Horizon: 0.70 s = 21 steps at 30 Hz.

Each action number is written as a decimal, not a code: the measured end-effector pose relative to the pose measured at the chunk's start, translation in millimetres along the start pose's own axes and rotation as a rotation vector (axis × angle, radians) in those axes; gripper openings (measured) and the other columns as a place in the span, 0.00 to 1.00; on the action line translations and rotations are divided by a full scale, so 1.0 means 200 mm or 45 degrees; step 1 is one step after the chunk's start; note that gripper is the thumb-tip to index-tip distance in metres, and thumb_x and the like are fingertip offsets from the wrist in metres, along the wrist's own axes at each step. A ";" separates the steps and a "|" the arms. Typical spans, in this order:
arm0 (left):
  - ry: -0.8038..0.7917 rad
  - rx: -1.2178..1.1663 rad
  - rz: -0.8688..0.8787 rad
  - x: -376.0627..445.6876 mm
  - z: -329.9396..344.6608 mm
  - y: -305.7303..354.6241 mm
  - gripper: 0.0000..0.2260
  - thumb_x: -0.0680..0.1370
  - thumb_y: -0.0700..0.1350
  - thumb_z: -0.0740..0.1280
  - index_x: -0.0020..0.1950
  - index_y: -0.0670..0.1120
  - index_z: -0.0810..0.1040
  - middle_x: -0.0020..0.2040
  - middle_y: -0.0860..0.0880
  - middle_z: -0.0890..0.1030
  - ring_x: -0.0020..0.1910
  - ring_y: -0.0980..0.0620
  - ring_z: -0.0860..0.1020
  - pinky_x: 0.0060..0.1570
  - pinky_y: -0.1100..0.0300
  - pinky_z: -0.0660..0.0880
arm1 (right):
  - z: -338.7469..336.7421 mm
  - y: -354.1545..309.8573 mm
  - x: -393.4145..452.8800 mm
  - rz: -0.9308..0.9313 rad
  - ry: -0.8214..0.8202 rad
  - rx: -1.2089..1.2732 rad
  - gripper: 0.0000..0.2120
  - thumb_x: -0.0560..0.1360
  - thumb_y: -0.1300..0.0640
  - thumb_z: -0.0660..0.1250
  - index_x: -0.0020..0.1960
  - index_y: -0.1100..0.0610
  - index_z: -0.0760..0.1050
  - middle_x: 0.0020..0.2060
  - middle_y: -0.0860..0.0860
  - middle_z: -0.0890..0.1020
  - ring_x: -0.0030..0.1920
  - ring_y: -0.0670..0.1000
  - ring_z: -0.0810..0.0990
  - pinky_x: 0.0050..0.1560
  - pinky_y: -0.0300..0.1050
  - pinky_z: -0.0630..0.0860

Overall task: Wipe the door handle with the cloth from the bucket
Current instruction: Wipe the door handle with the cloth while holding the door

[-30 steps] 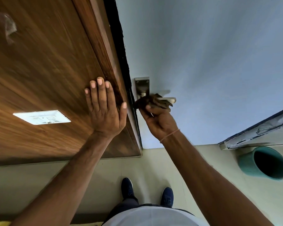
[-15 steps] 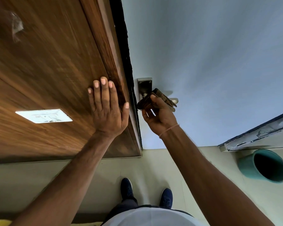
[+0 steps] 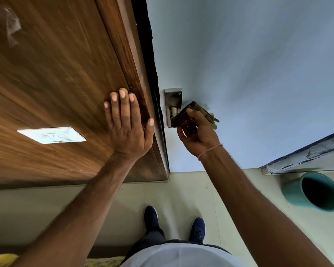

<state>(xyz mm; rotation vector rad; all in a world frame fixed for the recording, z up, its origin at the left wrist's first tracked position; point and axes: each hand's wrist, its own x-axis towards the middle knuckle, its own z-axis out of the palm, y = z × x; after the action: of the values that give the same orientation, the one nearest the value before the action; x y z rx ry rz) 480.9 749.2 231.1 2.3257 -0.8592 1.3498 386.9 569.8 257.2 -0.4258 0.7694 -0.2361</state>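
The metal door handle [image 3: 173, 105] sits on a pale blue door [image 3: 239, 74]; its backplate and neck show, while the lever is mostly hidden. A dark brown cloth [image 3: 183, 117] is wrapped over the lever, and my right hand [image 3: 198, 134] is shut on the cloth from below. My left hand [image 3: 126, 124] lies flat with fingers spread on the brown wooden panel [image 3: 56, 83] beside the door's edge, holding nothing. A teal bucket [image 3: 293, 197] stands on the floor at the lower right, its inside dark.
A white switch plate [image 3: 52, 134] is set into the wooden panel on the left. A worn door frame ledge [image 3: 301, 157] runs above the bucket. My dark shoes [image 3: 152, 218] stand on the pale tiled floor. Yellow fabric [image 3: 2, 259] shows at the bottom left.
My right hand has slid the cloth along the lever, first outward, now back toward the backplate with the cloth bunched over the lever. My left hand stays flat on the wood.
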 end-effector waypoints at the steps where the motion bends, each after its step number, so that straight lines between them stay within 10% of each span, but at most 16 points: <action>1: 0.002 0.000 -0.005 0.00 0.00 0.00 0.37 0.83 0.54 0.60 0.86 0.38 0.50 0.81 0.35 0.61 0.87 0.43 0.46 0.84 0.40 0.51 | -0.02 -0.02 0.01 -0.002 0.012 0.009 0.07 0.76 0.62 0.75 0.52 0.55 0.80 0.55 0.56 0.84 0.68 0.56 0.81 0.69 0.54 0.78; 15: -0.005 -0.001 -0.006 0.00 -0.01 0.01 0.38 0.81 0.53 0.62 0.86 0.39 0.50 0.81 0.35 0.61 0.87 0.43 0.46 0.84 0.40 0.52 | -0.14 -0.11 0.03 -0.441 0.191 -0.309 0.14 0.77 0.61 0.74 0.62 0.58 0.80 0.55 0.57 0.86 0.60 0.58 0.85 0.54 0.56 0.86; 21: -0.003 0.005 -0.005 0.00 -0.01 0.01 0.38 0.82 0.53 0.62 0.86 0.38 0.51 0.81 0.34 0.61 0.87 0.43 0.46 0.84 0.39 0.52 | -0.15 -0.15 0.00 -0.951 0.331 -1.056 0.06 0.74 0.57 0.73 0.50 0.53 0.82 0.42 0.46 0.86 0.45 0.46 0.83 0.50 0.44 0.79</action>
<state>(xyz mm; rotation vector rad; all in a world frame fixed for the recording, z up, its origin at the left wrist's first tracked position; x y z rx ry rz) 478.5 748.1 232.3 2.3317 -0.8527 1.3482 363.7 534.6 250.9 -1.4969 0.9193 -0.6819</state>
